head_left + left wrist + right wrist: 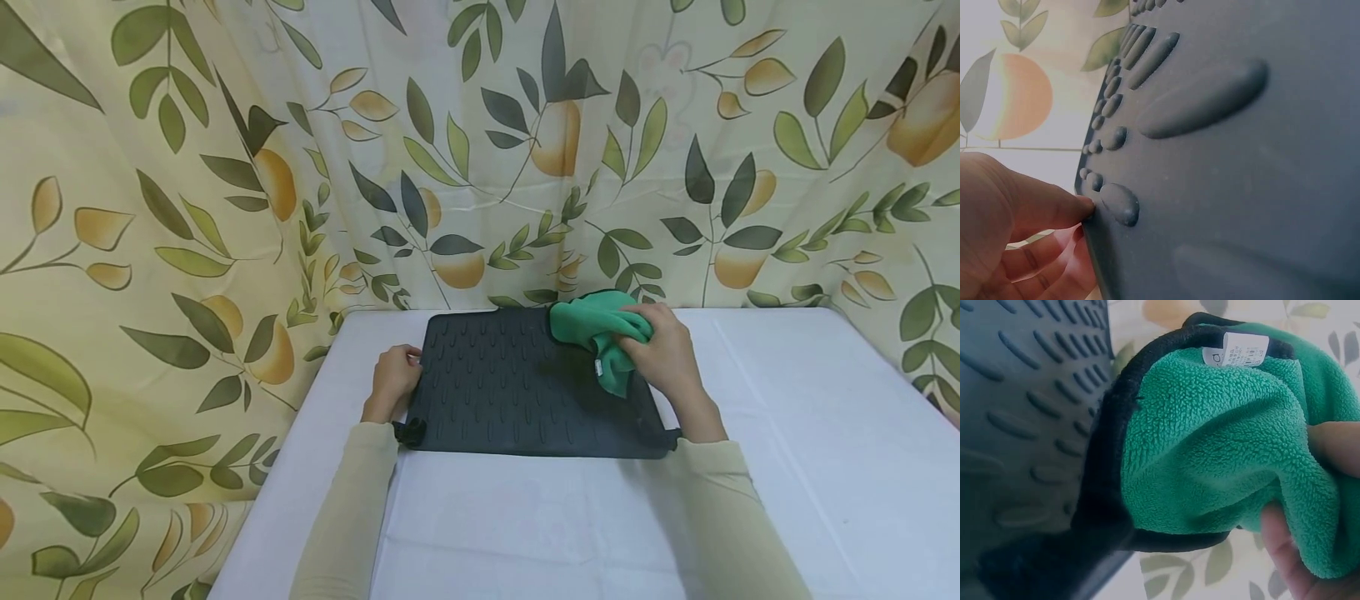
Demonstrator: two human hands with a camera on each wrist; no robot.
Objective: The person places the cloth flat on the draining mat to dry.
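Observation:
A dark ridged rubber mat is tilted up toward me above the white table. My left hand grips its left edge; in the left wrist view the thumb presses the ridged face and the fingers curl behind. At the mat's upper right corner my right hand holds a bunched green cloth. The right wrist view shows the plush cloth with black edging and a white label, pinched between thumb and fingers. Part of the mat's right side is hidden behind the cloth.
A white cloth covers the table, which reaches out to both sides of the mat. Close behind and at the left hangs a curtain printed with leaves and fruit. Dark bands sit at the wrists.

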